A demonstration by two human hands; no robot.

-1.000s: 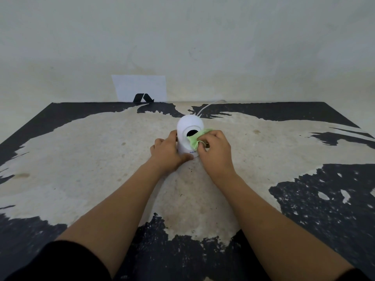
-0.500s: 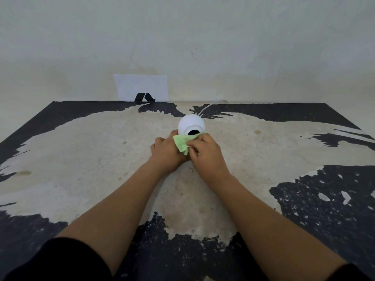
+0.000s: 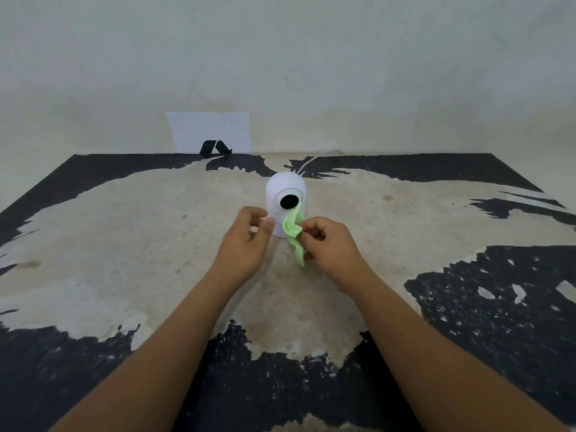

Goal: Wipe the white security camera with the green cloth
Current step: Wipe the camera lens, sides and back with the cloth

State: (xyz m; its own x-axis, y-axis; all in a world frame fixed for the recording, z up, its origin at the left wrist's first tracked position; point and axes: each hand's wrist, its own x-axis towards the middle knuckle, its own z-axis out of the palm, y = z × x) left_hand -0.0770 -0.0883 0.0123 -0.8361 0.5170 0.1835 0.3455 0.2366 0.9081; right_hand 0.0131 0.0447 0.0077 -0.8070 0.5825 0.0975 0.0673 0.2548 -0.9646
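Item: white security camera (image 3: 286, 201), domed, upright on the desk (image 3: 124, 244) near its middle, dark lens turned toward the wearer; a white cable (image 3: 308, 162) was seen running from behind it toward the wall. Item: green cloth (image 3: 294, 233), small and crumpled, pinched between thumb and fingertips of the right hand (image 3: 330, 244), its upper corner raised against the camera's front just beside the lens, its lower end hanging free. Left hand (image 3: 246, 241): loosely curled and holding nothing, fingertips at the lower left side of the camera's base; whether contact was made could not be told. Step judged in hand: wiping of the front face. It was judged best done with the base steadied by the left hand, so the light body would not slide or tip, and with a flatter pad of cloth drawn around the dome in light strokes, the lens taken gently. Surface: black coating worn away over a wide pale patch, rough and speckled. Room: bare, stained pale wall (image 3: 374, 73); a white sheet (image 3: 212, 132) with a black mark stood against it at the desk's far edge.
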